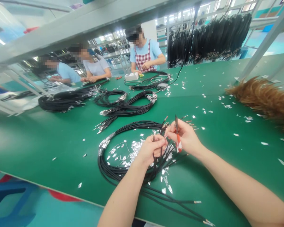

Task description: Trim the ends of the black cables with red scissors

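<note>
My left hand (153, 148) is closed around a black cable (154, 165), its end pinched up between thumb and fingers. Close beside it, my right hand (183, 135) grips a small pair of snips (178, 142) with red-and-white handles, the dark blades pointing up. The right fingertips also meet the cable's end near the left hand; exactly what they pinch there is too small to make out. Under both hands lies a coiled bundle of black cables (104, 164), wrapped with a silvery band at its left. Scraps of silver foil (136, 149) lie heaped inside the coil.
More cable bundles (137, 107) lie across the green table (61, 138). A brown feathery duster (262, 97) rests at the right. Several co-workers (146, 53) sit beyond the table, and black cables (210, 37) hang from a rack behind. A metal post (265, 44) rises at the right.
</note>
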`<action>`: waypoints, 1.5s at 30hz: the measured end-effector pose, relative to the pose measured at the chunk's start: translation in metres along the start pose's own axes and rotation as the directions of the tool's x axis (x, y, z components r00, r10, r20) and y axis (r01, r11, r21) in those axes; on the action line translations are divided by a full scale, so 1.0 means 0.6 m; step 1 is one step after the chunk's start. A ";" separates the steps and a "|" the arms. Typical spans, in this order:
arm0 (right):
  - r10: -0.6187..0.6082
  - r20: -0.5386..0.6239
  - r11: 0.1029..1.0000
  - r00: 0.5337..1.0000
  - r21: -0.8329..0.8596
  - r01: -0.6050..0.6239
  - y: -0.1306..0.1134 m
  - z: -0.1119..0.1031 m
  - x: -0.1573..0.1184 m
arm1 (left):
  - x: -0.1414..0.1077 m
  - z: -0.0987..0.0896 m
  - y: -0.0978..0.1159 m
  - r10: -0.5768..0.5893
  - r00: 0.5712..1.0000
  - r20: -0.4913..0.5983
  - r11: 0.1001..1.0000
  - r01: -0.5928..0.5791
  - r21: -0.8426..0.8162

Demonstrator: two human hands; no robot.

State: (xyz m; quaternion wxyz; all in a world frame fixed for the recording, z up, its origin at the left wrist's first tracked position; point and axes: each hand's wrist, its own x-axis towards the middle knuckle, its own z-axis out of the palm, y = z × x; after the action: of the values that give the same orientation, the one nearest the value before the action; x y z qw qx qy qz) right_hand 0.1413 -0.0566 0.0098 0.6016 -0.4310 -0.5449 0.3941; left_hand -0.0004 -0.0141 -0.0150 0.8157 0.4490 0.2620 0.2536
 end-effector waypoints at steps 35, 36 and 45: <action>0.129 0.250 0.464 0.960 -0.870 0.164 0.000 -0.039 -0.010 | -0.002 0.005 -0.006 0.370 0.854 -0.366 0.906 -0.245 0.345; 0.131 0.246 0.470 0.960 -0.868 0.159 0.002 -0.041 -0.010 | -0.002 0.004 -0.006 0.380 0.848 -0.370 0.902 -0.251 0.350; -0.193 0.218 0.601 0.957 -0.745 0.291 -0.002 -0.059 -0.011 | -0.005 0.004 0.008 0.263 0.922 -0.285 0.960 -0.220 0.172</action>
State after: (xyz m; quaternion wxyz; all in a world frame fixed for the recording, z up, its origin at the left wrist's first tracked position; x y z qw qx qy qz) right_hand 0.1759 -0.0660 0.0076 0.3756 -0.5444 -0.7473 0.0631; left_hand -0.0020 -0.0150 -0.0093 0.6952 0.4879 0.3441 0.4002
